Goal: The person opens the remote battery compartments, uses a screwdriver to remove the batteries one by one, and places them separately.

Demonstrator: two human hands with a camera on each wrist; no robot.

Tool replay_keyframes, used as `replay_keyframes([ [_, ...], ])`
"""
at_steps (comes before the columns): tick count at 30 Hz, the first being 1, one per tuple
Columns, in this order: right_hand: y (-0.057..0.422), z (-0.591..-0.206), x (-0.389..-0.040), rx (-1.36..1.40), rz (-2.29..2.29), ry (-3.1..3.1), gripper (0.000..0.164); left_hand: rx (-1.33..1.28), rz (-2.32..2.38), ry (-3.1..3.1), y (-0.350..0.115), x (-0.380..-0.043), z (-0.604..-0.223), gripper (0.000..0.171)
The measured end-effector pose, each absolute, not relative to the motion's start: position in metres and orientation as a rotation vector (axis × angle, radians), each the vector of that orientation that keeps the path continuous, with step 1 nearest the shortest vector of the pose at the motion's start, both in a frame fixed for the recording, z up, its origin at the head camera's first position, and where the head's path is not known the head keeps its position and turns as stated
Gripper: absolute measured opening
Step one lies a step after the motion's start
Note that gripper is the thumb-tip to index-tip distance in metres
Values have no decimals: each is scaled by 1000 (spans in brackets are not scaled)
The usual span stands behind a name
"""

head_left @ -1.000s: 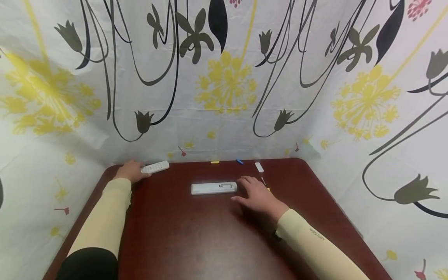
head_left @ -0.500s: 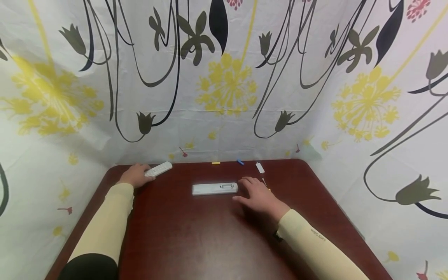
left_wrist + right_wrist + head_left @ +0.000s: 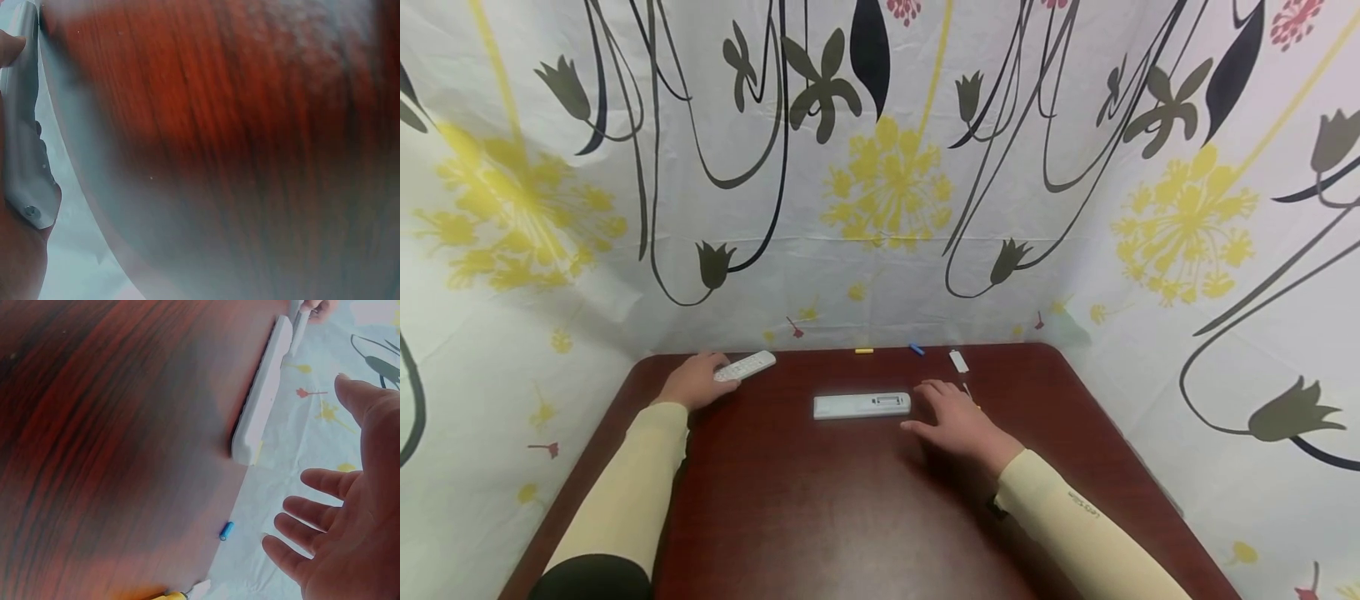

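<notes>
At the back left of the table, my left hand (image 3: 692, 382) grips one end of a white remote control (image 3: 754, 363), its buttons facing up. The left wrist view shows that remote (image 3: 24, 125) edge-on, a fingertip pressed against it. A second, silver-white remote control (image 3: 842, 407) lies mid-table with its battery compartment uncovered. Just right of it hovers my right hand (image 3: 955, 421), palm down, holding nothing. The right wrist view shows this hand (image 3: 331, 519) with its fingers apart and loosely extended, beside the second remote (image 3: 262, 394).
Along the table's back edge lie a small yellow battery (image 3: 864, 351), a blue battery (image 3: 917, 349) and a white battery cover (image 3: 958, 361). A yellow-handled screwdriver (image 3: 169, 596) is partly hidden behind my right hand in the head view. Floral sheets (image 3: 880, 283) hang around the table (image 3: 820, 500).
My left hand has shifted slightly right and nearer with the white remote, whose tilt has changed a little. The head view has drifted slightly. My right hand has stayed in place.
</notes>
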State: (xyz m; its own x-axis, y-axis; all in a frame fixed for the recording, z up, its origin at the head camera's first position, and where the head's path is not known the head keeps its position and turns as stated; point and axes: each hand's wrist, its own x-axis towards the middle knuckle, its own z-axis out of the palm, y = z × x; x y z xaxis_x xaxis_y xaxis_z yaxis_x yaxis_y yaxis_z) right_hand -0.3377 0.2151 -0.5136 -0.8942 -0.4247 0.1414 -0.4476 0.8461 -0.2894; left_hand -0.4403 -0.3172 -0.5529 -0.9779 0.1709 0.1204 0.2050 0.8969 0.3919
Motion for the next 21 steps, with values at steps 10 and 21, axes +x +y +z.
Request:
replay_keyframes([
  [10,214,-513,-339,711,494,-2947,81,-316,-641,-2954,-322,-441,-552,60],
  [21,213,-512,-341,721,520,-2951,82,-328,-641,-2958,-318,-443,-550,58],
])
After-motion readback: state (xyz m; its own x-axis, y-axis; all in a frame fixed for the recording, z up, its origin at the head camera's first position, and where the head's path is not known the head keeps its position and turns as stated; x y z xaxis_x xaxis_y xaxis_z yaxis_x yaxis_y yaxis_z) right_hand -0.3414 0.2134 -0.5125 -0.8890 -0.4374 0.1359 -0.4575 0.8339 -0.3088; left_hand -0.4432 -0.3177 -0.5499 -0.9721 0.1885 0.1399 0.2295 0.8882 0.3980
